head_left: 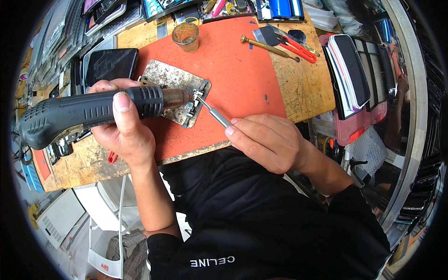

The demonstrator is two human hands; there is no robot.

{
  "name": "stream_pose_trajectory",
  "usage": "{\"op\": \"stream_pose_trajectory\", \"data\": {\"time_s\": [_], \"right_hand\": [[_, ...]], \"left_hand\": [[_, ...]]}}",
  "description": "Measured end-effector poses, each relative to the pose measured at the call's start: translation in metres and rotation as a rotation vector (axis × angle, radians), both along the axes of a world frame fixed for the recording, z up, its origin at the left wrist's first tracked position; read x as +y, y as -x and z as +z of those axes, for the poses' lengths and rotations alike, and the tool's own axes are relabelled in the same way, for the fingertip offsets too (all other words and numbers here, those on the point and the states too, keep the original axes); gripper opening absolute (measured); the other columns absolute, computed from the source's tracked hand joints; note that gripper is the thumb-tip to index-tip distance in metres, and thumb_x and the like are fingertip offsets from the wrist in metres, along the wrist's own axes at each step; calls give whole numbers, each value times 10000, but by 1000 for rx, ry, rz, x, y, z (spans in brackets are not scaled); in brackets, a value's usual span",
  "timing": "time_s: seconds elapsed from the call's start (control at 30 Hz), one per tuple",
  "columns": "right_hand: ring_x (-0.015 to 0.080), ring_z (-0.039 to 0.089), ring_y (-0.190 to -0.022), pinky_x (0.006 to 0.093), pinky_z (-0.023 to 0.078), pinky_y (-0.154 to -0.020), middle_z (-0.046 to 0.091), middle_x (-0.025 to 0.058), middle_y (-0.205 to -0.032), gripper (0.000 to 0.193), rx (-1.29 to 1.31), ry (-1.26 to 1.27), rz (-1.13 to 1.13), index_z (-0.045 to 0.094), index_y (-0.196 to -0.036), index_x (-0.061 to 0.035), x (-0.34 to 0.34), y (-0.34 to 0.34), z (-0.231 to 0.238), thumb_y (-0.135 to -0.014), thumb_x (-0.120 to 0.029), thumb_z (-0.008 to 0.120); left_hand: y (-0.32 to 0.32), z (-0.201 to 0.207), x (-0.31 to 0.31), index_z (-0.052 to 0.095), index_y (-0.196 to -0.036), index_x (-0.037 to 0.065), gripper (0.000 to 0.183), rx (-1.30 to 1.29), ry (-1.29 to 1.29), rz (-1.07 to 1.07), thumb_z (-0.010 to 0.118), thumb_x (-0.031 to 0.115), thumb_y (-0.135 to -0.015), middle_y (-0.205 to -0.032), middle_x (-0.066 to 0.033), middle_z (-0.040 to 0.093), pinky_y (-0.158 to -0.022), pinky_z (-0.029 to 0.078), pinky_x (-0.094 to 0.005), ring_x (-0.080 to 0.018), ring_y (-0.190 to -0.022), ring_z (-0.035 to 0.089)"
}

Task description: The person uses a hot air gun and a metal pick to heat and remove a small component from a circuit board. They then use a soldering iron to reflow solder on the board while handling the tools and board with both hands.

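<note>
My left hand is wrapped round a black hot air gun, its thumb along the near side. The gun's metal nozzle points right, close over a small electronic part on a stained metal plate. My right hand pinches a pair of slim metal tweezers. Their tips reach the small part just in front of the nozzle; whether they grip it is too small to tell. A small circuit piece lies along the plate's right edge.
An orange-red mat covers the wooden bench. A small cup stands behind the plate. A brass-coloured screwdriver and red-handled pliers lie at the back right. A dark phone is at the left, phone cases at the right.
</note>
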State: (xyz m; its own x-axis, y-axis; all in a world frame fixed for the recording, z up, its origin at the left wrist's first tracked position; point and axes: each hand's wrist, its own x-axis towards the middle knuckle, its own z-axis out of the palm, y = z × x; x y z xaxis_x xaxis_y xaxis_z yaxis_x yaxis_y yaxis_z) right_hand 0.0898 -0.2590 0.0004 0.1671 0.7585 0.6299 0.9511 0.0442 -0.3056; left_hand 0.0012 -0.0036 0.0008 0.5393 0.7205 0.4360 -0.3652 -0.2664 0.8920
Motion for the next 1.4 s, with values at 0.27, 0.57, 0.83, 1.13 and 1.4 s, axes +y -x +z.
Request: {"op": "stream_pose_trajectory", "data": {"time_s": [0.27,0.57,0.83,1.13,1.4], "right_hand": [[279,778,-862,344,659,-726,765,178,-1016,274,2,-10,0,773,-1118,62,1,0,0,-868,-20,849],[274,778,-856,339,656,-717,761,176,-1012,262,9,-21,7,773,-1102,64,3,0,-1,-861,-12,844],[274,779,-856,337,656,-718,762,176,-1014,262,8,-18,9,772,-1101,63,3,0,-1,-861,-16,841],[272,779,-853,336,648,-706,767,178,-1012,265,0,-24,18,770,-1111,69,3,-1,-3,-869,-17,834],[271,778,-820,334,636,-689,772,184,-999,259,1,-22,39,774,-1097,78,3,-1,3,-866,-19,839]], "left_hand": [[2,1,0,560,-1212,33,320,19,18,8,752,182,-1003,-970,-172,716,-847,579,-358,-201,-856,678],[3,1,-1,557,-1212,23,323,-14,28,-30,745,177,-999,-970,-176,714,-850,579,-358,-202,-861,677],[3,0,0,556,-1221,20,331,-1,-7,-21,742,182,-1000,-972,-176,711,-847,580,-356,-200,-865,676],[3,-3,3,556,-1228,24,334,6,-9,-11,743,180,-1001,-976,-179,716,-857,578,-356,-198,-871,677],[3,-4,4,550,-1221,22,348,10,-26,-6,756,199,-1004,-973,-179,719,-865,574,-354,-197,-871,676]]}}
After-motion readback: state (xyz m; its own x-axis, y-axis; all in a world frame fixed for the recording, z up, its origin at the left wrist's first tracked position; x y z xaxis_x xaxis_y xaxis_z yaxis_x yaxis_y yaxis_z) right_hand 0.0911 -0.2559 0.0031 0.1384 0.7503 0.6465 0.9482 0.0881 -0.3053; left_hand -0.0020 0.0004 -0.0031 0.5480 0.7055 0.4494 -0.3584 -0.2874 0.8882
